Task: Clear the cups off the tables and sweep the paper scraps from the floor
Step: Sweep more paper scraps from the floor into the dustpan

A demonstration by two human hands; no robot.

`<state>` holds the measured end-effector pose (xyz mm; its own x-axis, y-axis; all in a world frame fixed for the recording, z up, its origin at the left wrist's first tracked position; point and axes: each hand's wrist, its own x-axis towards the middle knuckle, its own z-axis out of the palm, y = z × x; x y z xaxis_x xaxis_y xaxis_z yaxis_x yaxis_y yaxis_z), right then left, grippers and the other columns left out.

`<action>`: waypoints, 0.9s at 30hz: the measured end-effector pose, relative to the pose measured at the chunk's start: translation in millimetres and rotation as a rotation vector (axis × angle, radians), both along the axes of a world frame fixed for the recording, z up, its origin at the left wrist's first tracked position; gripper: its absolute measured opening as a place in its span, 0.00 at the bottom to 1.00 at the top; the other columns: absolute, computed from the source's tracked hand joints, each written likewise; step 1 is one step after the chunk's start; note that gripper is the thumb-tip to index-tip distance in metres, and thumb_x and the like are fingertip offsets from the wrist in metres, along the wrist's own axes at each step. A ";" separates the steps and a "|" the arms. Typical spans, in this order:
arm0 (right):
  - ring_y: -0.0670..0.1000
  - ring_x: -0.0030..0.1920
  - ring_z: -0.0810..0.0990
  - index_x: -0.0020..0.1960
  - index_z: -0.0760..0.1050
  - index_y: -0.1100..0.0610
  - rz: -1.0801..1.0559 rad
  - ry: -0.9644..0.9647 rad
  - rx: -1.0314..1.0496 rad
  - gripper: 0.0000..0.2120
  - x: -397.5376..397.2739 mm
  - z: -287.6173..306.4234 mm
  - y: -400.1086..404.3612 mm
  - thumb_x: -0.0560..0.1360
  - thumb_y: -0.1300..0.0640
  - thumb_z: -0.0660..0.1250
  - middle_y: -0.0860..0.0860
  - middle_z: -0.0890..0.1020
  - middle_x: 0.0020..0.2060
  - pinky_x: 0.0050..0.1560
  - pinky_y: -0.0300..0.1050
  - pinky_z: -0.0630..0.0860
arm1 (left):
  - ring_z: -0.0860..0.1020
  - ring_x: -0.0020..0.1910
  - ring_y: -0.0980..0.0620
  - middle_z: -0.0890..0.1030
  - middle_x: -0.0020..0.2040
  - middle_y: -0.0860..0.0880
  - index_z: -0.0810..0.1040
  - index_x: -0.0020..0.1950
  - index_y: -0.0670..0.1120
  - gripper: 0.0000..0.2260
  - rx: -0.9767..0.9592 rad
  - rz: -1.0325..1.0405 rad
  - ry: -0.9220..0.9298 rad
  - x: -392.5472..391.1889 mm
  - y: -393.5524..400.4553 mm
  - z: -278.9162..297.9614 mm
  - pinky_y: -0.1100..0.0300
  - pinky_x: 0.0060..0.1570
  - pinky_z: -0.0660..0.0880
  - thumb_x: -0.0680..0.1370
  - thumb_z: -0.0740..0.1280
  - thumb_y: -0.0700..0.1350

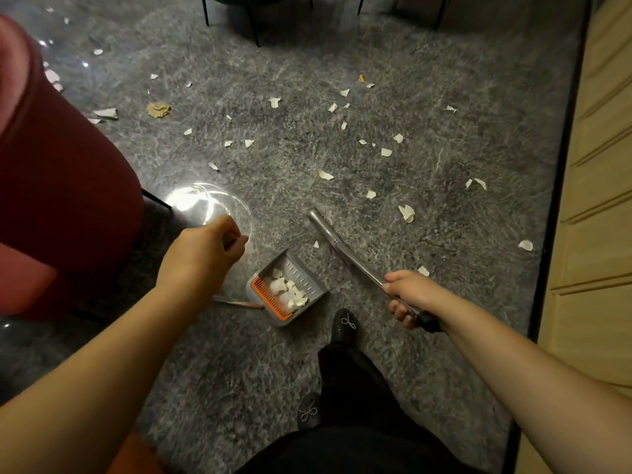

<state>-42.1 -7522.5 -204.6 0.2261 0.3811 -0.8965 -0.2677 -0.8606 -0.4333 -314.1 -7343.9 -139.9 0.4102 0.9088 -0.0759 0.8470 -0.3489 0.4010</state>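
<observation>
Over the grey marbled floor (427, 97), your fingers are curled on both sides. Your right hand (408, 297) wraps fully round the broom handle (345, 254), knuckles up, fingers pressed together round the metal shaft just above its black grip end, which shows at your wrist. From there the shaft slants up and to the left, ending in a grey piece near the floor; the bristles themselves cannot be made out. Your left hand (208, 249) is closed in a loose fist, thumb against the forefinger, apparently pinching the top of the dustpan's thin handle, though the grip is mostly hidden behind the hand. A short stretch of that handle (236, 302) shows below your forearm, running to the dustpan (307, 295).

The dustpan, grey with an orange comb (270, 299) along one edge, sits on the floor between your two hands, just ahead of your black shoe (345, 325). Several white paper scraps (290, 290) lie inside it. Many more paper scraps (407, 212) are strewn over the floor ahead and to the right, with a crumpled tan wad (158, 109) farther off on the left. A red upholstered chair (51, 172) stands at your left, touching nothing you hold. A pale wooden wall panel (595, 200) runs down the right side, and dark chair legs (253, 25) stand at the far edge.
</observation>
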 end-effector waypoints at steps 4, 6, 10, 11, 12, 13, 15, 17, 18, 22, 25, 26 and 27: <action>0.44 0.15 0.65 0.71 0.62 0.50 0.040 -0.002 -0.022 0.18 35.1 -13.4 47.8 0.82 0.60 0.55 0.54 0.68 0.27 0.20 0.32 0.64 | 0.77 0.32 0.46 0.77 0.32 0.51 0.76 0.44 0.51 0.08 0.023 -0.007 0.029 30.9 42.0 -4.1 0.55 0.33 0.75 0.76 0.69 0.55; 0.45 0.15 0.65 0.70 0.63 0.50 0.075 -0.025 -0.043 0.18 51.0 -18.9 73.0 0.82 0.60 0.55 0.54 0.68 0.28 0.20 0.32 0.64 | 0.76 0.32 0.46 0.76 0.31 0.51 0.76 0.43 0.51 0.08 0.024 -0.032 0.043 48.6 65.3 -6.3 0.56 0.32 0.72 0.76 0.70 0.54; 0.46 0.17 0.66 0.65 0.67 0.52 0.146 -0.033 -0.071 0.14 73.3 -23.0 117.3 0.81 0.61 0.55 0.54 0.69 0.28 0.22 0.33 0.65 | 0.77 0.34 0.42 0.76 0.33 0.48 0.75 0.46 0.49 0.09 0.007 -0.105 0.116 80.9 99.4 -11.0 0.57 0.32 0.69 0.77 0.69 0.54; 0.47 0.18 0.66 0.62 0.68 0.52 0.166 -0.040 -0.084 0.12 77.7 -24.7 128.0 0.81 0.61 0.55 0.55 0.69 0.28 0.22 0.33 0.65 | 0.77 0.34 0.41 0.76 0.33 0.48 0.75 0.46 0.49 0.09 0.010 -0.107 0.140 86.8 106.4 -12.1 0.57 0.32 0.68 0.77 0.68 0.54; 0.48 0.20 0.67 0.60 0.67 0.53 0.196 -0.053 -0.097 0.10 80.5 -25.9 137.9 0.81 0.61 0.55 0.55 0.70 0.27 0.22 0.34 0.65 | 0.77 0.34 0.41 0.76 0.33 0.47 0.74 0.46 0.49 0.09 0.013 -0.104 0.157 91.3 113.3 -12.9 0.57 0.31 0.68 0.77 0.68 0.54; 0.49 0.22 0.68 0.59 0.67 0.55 0.246 -0.075 -0.109 0.08 81.5 -26.5 147.7 0.81 0.61 0.55 0.56 0.71 0.27 0.22 0.35 0.66 | 0.76 0.33 0.42 0.77 0.33 0.47 0.74 0.45 0.50 0.09 0.016 -0.097 0.168 94.5 119.9 -13.3 0.56 0.31 0.69 0.77 0.68 0.54; 0.51 0.25 0.69 0.59 0.70 0.62 0.388 -0.105 -0.105 0.10 79.8 -31.1 161.6 0.81 0.64 0.53 0.56 0.72 0.27 0.24 0.40 0.67 | 0.76 0.31 0.45 0.78 0.33 0.48 0.73 0.44 0.51 0.09 0.021 -0.086 0.182 98.4 131.5 -13.5 0.56 0.29 0.72 0.77 0.67 0.55; 0.50 0.26 0.69 0.61 0.71 0.67 0.509 -0.121 -0.121 0.13 73.1 -33.1 170.8 0.80 0.66 0.52 0.55 0.72 0.28 0.23 0.41 0.68 | 0.76 0.30 0.47 0.78 0.33 0.49 0.73 0.44 0.52 0.09 0.022 -0.088 0.189 99.8 139.7 -13.1 0.54 0.29 0.74 0.77 0.67 0.56; 0.50 0.26 0.69 0.61 0.70 0.66 0.518 -0.104 -0.127 0.13 68.8 -33.7 173.5 0.80 0.65 0.53 0.55 0.71 0.28 0.22 0.40 0.67 | 0.75 0.30 0.48 0.78 0.34 0.49 0.74 0.45 0.52 0.09 0.024 -0.086 0.187 99.3 142.7 -12.8 0.55 0.29 0.74 0.77 0.67 0.55; 0.48 0.25 0.68 0.64 0.66 0.63 0.556 -0.020 -0.125 0.12 52.0 -30.2 178.3 0.81 0.64 0.54 0.54 0.69 0.29 0.19 0.36 0.66 | 0.75 0.30 0.47 0.79 0.34 0.49 0.75 0.46 0.50 0.08 0.038 -0.089 0.195 96.1 148.0 -13.1 0.57 0.29 0.69 0.78 0.67 0.53; 0.45 0.22 0.65 0.50 0.67 0.56 0.526 0.078 -0.139 0.05 48.7 -25.2 178.6 0.82 0.62 0.54 0.52 0.67 0.28 0.19 0.35 0.64 | 0.75 0.30 0.47 0.78 0.33 0.50 0.73 0.45 0.51 0.08 0.041 -0.078 0.198 93.5 146.3 -15.3 0.59 0.28 0.64 0.78 0.67 0.54; 0.44 0.20 0.65 0.49 0.67 0.55 0.474 0.115 -0.146 0.06 50.8 -24.9 176.8 0.82 0.62 0.54 0.52 0.67 0.27 0.20 0.34 0.63 | 0.74 0.30 0.47 0.78 0.33 0.50 0.73 0.45 0.52 0.08 0.041 -0.072 0.197 92.4 145.3 -15.9 0.59 0.27 0.63 0.78 0.67 0.54; 0.43 0.19 0.64 0.51 0.67 0.53 0.385 0.170 -0.164 0.06 52.8 -23.1 174.7 0.82 0.61 0.53 0.52 0.66 0.26 0.20 0.32 0.62 | 0.74 0.29 0.48 0.77 0.33 0.51 0.73 0.45 0.52 0.08 0.043 -0.067 0.193 90.8 144.5 -16.4 0.60 0.26 0.62 0.78 0.66 0.55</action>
